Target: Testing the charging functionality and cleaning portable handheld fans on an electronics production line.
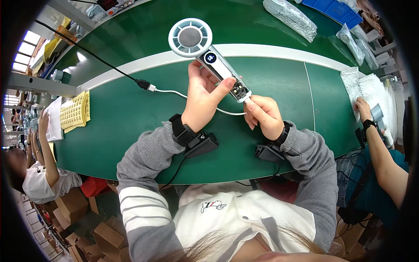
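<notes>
A handheld fan with a round, pale blue-grey head and a clear handle is held tilted over the green table. Its small round display is lit, and a circuit board shows through the handle's lower end. My left hand is closed around the handle, thumb across its front. At the handle's bottom end, my right hand pinches the plug of a white charging cable; the plug tip is at the fan's base, mostly hidden by my fingers. Leftward, the cable joins a black cord's connector.
Yellow label sheets lie at the left by a seated person. On the right, a co-worker's hand is beside bubble wrap and a grey fan. Wrapped items and a blue bin sit at the back right.
</notes>
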### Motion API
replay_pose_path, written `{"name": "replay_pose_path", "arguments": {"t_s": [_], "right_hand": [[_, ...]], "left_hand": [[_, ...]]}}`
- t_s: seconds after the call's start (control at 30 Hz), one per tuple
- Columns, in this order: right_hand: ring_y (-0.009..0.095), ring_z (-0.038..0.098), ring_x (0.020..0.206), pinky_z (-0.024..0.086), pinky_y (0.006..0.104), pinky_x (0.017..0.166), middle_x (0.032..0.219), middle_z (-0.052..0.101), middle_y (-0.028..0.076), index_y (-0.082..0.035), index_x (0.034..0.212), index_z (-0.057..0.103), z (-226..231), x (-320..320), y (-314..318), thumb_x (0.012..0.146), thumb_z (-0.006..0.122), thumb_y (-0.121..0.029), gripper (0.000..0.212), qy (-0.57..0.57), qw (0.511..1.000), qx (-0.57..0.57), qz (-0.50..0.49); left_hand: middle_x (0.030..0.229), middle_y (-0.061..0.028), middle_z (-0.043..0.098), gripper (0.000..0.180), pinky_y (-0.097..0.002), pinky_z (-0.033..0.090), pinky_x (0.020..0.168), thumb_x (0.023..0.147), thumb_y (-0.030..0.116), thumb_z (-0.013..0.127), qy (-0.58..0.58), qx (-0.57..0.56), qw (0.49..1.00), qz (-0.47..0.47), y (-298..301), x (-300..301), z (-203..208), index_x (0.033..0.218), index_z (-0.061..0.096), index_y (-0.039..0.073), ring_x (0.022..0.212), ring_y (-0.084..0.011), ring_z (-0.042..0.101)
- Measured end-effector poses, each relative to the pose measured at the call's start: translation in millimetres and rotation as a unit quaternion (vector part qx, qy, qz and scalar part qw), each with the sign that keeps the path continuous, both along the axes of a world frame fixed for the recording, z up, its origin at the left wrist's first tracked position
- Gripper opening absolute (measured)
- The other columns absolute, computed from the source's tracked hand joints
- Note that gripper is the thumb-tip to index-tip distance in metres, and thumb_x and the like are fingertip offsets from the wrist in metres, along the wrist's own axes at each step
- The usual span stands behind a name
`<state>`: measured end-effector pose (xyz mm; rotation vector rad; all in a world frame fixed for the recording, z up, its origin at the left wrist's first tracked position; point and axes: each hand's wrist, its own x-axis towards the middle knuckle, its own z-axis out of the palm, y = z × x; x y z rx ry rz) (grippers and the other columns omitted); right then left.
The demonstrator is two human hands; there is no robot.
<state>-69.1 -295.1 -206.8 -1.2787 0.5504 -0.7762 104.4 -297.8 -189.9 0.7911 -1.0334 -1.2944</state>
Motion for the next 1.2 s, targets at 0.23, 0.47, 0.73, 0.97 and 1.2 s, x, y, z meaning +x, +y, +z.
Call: {"name": "replay_pose_path", "arguments": {"t_s": [0.23,0.47,0.73,0.97,1.2], "right_hand": [[0.009,0.039,0.044,0.032,0.0224,0.041,0.053,0.039,0.001,-0.002,0.063,0.041,-4.7,5.8,-2.4,0.092,0.039,-0.019,0.033,0.012,1.0,-0.016,-0.024],[0.012,0.042,0.043,0.034,0.0265,0.042,0.049,0.043,0.003,-0.001,0.063,0.048,-3.3,11.7,-2.8,0.087,0.05,-0.015,0.028,0.116,0.969,-0.209,-0.067],[0.013,0.049,0.045,0.036,0.0261,0.043,0.052,0.051,0.005,0.0,0.064,0.053,-4.7,12.9,0.8,0.086,0.049,-0.013,0.025,0.117,0.961,-0.252,-0.007],[0.013,0.049,0.045,0.036,0.0263,0.043,0.052,0.052,0.004,-0.001,0.062,0.052,-6.0,16.7,-1.1,0.087,0.049,-0.015,0.028,0.106,0.975,-0.19,0.033],[0.011,0.047,0.045,0.035,0.0255,0.044,0.051,0.051,0.003,-0.002,0.06,0.051,-4.6,17.2,-0.8,0.088,0.048,-0.016,0.031,0.092,0.985,-0.14,0.042]], "left_hand": [[0.102,-0.0118,0.048,0.054,-0.0338,0.046,0.084,0.08,0.005,0.06,0.011,0.029,1.0,0.001,0.3,0.2,3.9,0.117,0.021,0.002,0.097,-0.0226,0.056],[0.102,-0.0102,0.05,0.036,-0.0334,0.048,0.079,0.085,0.016,0.056,0.12,0.148,0.982,-0.004,-8.7,10.4,20.3,0.109,0.037,-0.001,0.092,-0.0221,0.057],[0.11,-0.0177,0.051,0.047,-0.0418,0.045,0.085,0.088,0.025,0.05,-0.276,-0.194,0.904,0.263,-0.9,55.7,89.9,0.121,0.037,-0.005,0.1,-0.0323,0.054],[0.116,-0.0205,0.048,0.066,-0.0499,0.036,0.094,0.074,0.043,0.063,0.05,-0.469,0.882,0.007,81.0,90.4,153.4,0.12,0.037,0.002,0.109,-0.0357,0.045],[0.093,-0.0128,0.058,0.044,-0.0429,0.044,0.082,0.081,0.023,0.058,0.21,-0.334,0.878,-0.271,121.8,109.1,187.0,0.114,0.04,0.0,0.09,-0.0265,0.056]]}}
